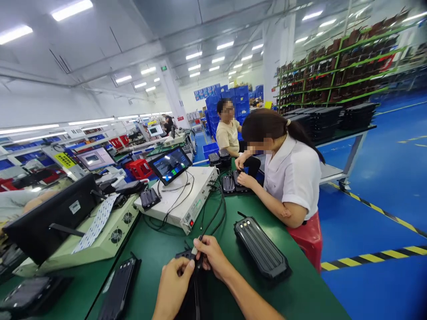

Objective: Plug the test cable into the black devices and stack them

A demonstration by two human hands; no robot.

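Observation:
My right hand [212, 257] is closed around a black cable [218, 220], with a pale plug [194, 251] showing at its fingertips. My left hand [175, 282] sits just left of it, thumb and fingers pinched together by the plug; what they grip is hidden. Under both hands stands a black device [197, 295], mostly covered by them. To the right lies a ribbed black device [263, 246], which looks like a power bank with small lights at one end. Another black device [118, 286] rests on the left.
A white test box [176, 209] carrying a small screen [171, 164] stands ahead. At left are a fan-cooled unit [110, 249] and a dark monitor [55, 218]. A co-worker in a white shirt [290, 178] handles black devices [230, 182] at the green table's [310, 293] right edge.

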